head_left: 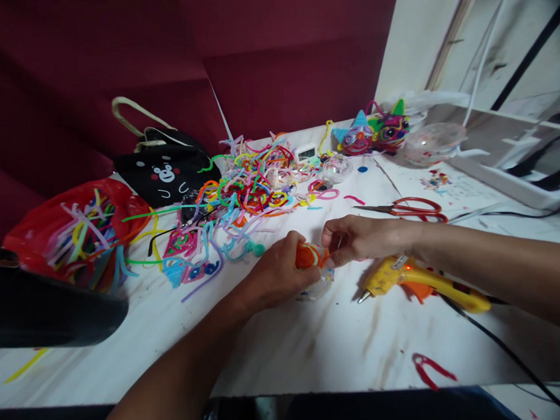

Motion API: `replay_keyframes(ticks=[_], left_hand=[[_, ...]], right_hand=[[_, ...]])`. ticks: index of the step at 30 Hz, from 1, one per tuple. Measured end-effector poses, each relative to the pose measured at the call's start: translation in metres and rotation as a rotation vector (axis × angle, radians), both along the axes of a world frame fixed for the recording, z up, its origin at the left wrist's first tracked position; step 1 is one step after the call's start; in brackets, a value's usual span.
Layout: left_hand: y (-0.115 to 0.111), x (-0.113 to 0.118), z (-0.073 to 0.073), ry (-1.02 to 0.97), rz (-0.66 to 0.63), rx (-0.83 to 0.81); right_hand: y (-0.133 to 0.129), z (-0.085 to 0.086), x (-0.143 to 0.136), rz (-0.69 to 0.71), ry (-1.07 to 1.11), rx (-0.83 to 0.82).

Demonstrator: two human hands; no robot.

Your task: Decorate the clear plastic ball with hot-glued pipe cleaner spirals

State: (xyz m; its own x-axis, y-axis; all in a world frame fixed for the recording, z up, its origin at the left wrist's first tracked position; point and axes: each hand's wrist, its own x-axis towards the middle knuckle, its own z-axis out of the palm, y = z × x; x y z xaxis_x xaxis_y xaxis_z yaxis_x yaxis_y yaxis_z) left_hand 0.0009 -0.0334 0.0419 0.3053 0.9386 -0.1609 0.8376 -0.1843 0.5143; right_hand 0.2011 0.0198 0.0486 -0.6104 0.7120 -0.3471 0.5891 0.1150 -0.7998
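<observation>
Hands meet over the worktop (267, 363): the left hand (282, 268) is closed around an orange piece (308, 256), with clear plastic (317, 289) showing beneath. The right hand (349, 239) has its fingers drawn narrow at the piece's right edge; whether they pinch anything cannot be told. The piece lies between both hands, nearer the left; its long axis is hidden. A yellow glue gun (392, 276) lies right of it, beside the right forearm, nozzle pointing left. Beyond that forearm lie red-handled scissors (418, 210). Farther out are tangled pipe cleaners (261, 186), a white timer (306, 153), its display unreadable, and two decorated faces (358, 138). A black bag (162, 174) bears a printed animal face. No brand or label is legible.
</observation>
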Motion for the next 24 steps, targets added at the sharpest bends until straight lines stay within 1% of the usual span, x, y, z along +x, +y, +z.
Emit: replay_keyframes(ticks=[4,6,7,11,13,16,21,24], left_hand=[[0.0,-0.001,-0.002,-0.013,-0.015,0.021],[0.0,-0.002,-0.003,-0.022,-0.018,0.028],[-0.001,-0.003,-0.003,-0.022,-0.015,0.032],[-0.002,-0.004,-0.002,0.012,-0.019,0.041],[-0.003,-0.004,-0.001,0.047,-0.026,0.04],[-0.005,-0.004,0.001,0.088,-0.041,0.055],[-0.007,-0.002,0.006,0.108,-0.065,0.064],[-0.01,-0.002,0.008,0.092,-0.069,0.042]], right_hand=[[-0.003,0.006,0.013,-0.018,-0.019,0.081],[-0.009,0.011,0.026,-0.033,-0.067,0.173],[-0.014,0.013,0.034,-0.034,-0.117,0.269],[-0.039,0.018,0.065,-0.082,-0.259,0.483],[-0.052,0.017,0.078,-0.119,-0.333,0.468],[-0.065,0.009,0.093,-0.159,-0.366,0.415],[-0.079,-0.005,0.115,-0.202,-0.396,0.51],[-0.086,-0.009,0.123,-0.232,-0.376,0.521]])
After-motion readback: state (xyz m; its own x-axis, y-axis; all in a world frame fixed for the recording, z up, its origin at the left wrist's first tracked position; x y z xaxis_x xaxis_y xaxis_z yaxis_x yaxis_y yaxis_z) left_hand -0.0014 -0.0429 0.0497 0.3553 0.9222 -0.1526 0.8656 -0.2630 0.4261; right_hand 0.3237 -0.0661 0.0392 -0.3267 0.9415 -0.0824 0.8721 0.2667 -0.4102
